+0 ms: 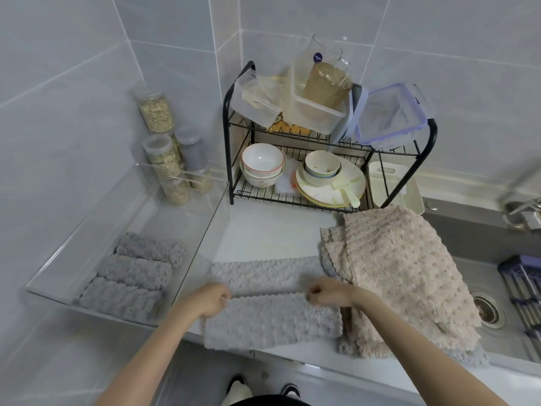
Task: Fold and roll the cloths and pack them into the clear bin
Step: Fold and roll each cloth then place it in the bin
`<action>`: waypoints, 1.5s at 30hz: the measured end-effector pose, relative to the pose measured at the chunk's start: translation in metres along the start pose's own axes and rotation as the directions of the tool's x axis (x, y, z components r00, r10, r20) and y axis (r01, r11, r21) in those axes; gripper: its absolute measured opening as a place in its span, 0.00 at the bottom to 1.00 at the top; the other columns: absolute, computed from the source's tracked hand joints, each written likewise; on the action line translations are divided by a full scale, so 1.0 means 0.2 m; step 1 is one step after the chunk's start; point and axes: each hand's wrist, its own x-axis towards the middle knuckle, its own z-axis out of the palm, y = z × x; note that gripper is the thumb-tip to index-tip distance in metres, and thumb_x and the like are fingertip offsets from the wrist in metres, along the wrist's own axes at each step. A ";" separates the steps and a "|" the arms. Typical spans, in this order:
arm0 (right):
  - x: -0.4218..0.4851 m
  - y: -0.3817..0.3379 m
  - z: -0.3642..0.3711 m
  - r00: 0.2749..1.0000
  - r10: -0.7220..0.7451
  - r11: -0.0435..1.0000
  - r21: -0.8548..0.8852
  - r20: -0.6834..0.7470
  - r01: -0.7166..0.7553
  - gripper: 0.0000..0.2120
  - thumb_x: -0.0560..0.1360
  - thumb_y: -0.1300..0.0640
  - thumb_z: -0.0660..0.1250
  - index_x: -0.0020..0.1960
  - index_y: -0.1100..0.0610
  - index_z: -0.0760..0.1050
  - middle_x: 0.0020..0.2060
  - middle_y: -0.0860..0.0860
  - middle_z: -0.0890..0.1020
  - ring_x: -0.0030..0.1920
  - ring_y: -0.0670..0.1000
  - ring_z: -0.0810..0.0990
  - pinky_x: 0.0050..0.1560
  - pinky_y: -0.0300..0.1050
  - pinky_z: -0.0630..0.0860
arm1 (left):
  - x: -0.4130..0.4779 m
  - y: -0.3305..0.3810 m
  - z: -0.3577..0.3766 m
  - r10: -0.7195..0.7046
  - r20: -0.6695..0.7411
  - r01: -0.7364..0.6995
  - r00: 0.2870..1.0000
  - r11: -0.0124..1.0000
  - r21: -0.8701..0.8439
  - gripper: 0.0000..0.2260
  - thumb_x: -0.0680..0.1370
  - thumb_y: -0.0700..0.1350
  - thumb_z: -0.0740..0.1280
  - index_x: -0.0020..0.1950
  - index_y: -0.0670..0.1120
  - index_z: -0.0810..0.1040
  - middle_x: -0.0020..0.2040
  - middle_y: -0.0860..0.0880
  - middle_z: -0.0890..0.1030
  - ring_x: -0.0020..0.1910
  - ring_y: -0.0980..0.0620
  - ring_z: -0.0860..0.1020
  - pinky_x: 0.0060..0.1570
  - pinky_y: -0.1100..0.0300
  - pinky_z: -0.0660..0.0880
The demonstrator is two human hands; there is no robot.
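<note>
A grey bobbled cloth (272, 317) lies on the white counter in front of me, its near half turned over so a scalloped edge runs across the middle. My left hand (209, 300) pinches that edge at its left end. My right hand (328, 293) pinches the same edge at its right end. The clear bin (58, 259) stands to the left against the wall, with three rolled grey cloths (134, 272) lying side by side at its near end. A pile of pink bobbled cloths (401, 276) lies to the right, draped toward the sink.
A black two-tier dish rack (430, 133) with bowls, plates and plastic containers stands behind the cloth. Jars of grain (158, 112) are stacked in the wall corner beyond the bin. The steel sink (486, 312) and tap (521, 212) are at the right. The counter edge runs just below the cloth.
</note>
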 end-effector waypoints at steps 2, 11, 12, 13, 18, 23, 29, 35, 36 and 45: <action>0.03 -0.02 -0.06 0.993 0.000 1.000 0.003 -0.118 0.000 0.09 0.75 0.59 0.60 0.36 0.55 0.66 0.30 0.49 0.67 0.32 0.48 0.65 0.34 0.43 0.60 | 0.00 0.01 -0.03 -0.010 -0.162 0.009 0.987 1.000 -0.001 0.11 0.82 0.40 0.53 0.51 0.48 0.75 0.48 0.47 0.75 0.43 0.53 0.72 0.42 0.63 0.65; 0.17 -0.06 -0.16 0.919 0.043 0.997 -0.044 -0.393 -0.066 0.08 0.76 0.61 0.57 0.47 0.58 0.74 0.47 0.57 0.80 0.48 0.58 0.78 0.45 0.46 0.74 | 0.08 0.11 -0.14 -0.075 -0.418 0.157 0.905 0.974 0.166 0.15 0.75 0.29 0.56 0.57 0.41 0.72 0.53 0.43 0.78 0.51 0.44 0.78 0.46 0.55 0.73; 0.18 -0.06 -0.16 0.914 0.051 0.995 -0.058 -0.402 -0.081 0.10 0.76 0.61 0.56 0.52 0.58 0.75 0.49 0.57 0.80 0.49 0.58 0.78 0.46 0.47 0.75 | 0.10 0.12 -0.14 -0.075 -0.418 0.169 0.905 0.966 0.194 0.15 0.75 0.29 0.56 0.58 0.41 0.71 0.54 0.43 0.78 0.52 0.44 0.78 0.47 0.55 0.73; 0.19 -0.06 -0.15 0.910 0.057 0.992 -0.077 -0.411 -0.097 0.12 0.76 0.61 0.56 0.56 0.58 0.75 0.50 0.57 0.80 0.50 0.58 0.78 0.47 0.47 0.75 | 0.11 0.13 -0.14 -0.075 -0.420 0.183 0.904 0.958 0.223 0.15 0.75 0.28 0.56 0.59 0.41 0.71 0.55 0.43 0.77 0.53 0.44 0.77 0.48 0.55 0.73; 0.26 -0.04 -0.12 0.901 0.063 0.974 -0.168 -0.429 -0.149 0.18 0.77 0.63 0.56 0.64 0.54 0.71 0.56 0.57 0.80 0.53 0.58 0.79 0.49 0.47 0.77 | 0.15 0.14 -0.15 -0.103 -0.376 0.230 0.921 0.922 0.310 0.17 0.76 0.29 0.58 0.62 0.41 0.70 0.59 0.43 0.77 0.58 0.45 0.77 0.51 0.56 0.73; 0.29 -0.04 -0.09 0.883 0.048 0.969 -0.192 -0.467 -0.154 0.17 0.79 0.63 0.55 0.65 0.55 0.71 0.56 0.57 0.80 0.50 0.58 0.80 0.44 0.47 0.77 | 0.18 0.13 -0.13 -0.129 -0.350 0.238 0.928 0.928 0.288 0.17 0.75 0.29 0.59 0.63 0.40 0.69 0.57 0.44 0.78 0.55 0.45 0.78 0.47 0.56 0.74; 0.27 -0.04 -0.06 0.834 -0.018 0.965 -0.228 -0.552 -0.130 0.16 0.78 0.64 0.57 0.64 0.56 0.71 0.56 0.56 0.79 0.52 0.58 0.79 0.45 0.48 0.77 | 0.18 0.15 -0.10 -0.093 -0.456 0.233 0.885 0.937 0.261 0.23 0.73 0.30 0.64 0.65 0.40 0.63 0.62 0.44 0.71 0.58 0.46 0.74 0.47 0.58 0.74; 0.16 -0.07 -0.01 0.723 -0.201 0.961 -0.276 -0.661 0.015 0.16 0.76 0.61 0.61 0.63 0.54 0.73 0.61 0.50 0.73 0.63 0.54 0.68 0.56 0.48 0.70 | 0.13 0.12 0.03 0.209 -0.708 -0.002 0.675 0.960 0.281 0.31 0.49 0.30 0.78 0.52 0.41 0.80 0.55 0.43 0.78 0.52 0.43 0.79 0.48 0.53 0.79; 0.14 -0.07 0.01 0.728 -0.217 0.957 -0.290 -0.650 0.026 0.15 0.76 0.60 0.61 0.62 0.54 0.73 0.61 0.49 0.74 0.63 0.53 0.68 0.55 0.47 0.70 | 0.12 0.12 0.05 0.218 -0.695 -0.053 0.685 0.966 0.251 0.29 0.53 0.31 0.78 0.52 0.42 0.80 0.54 0.44 0.78 0.51 0.44 0.79 0.47 0.52 0.79; 0.04 -0.09 0.26 0.938 0.069 0.956 -0.246 -0.340 -0.160 0.24 0.80 0.50 0.57 0.74 0.49 0.58 0.68 0.58 0.62 0.67 0.62 0.64 0.62 0.55 0.70 | 0.02 0.08 0.22 0.172 -0.495 -0.118 0.851 0.983 0.139 0.19 0.79 0.41 0.62 0.69 0.52 0.68 0.64 0.49 0.69 0.62 0.47 0.67 0.58 0.57 0.72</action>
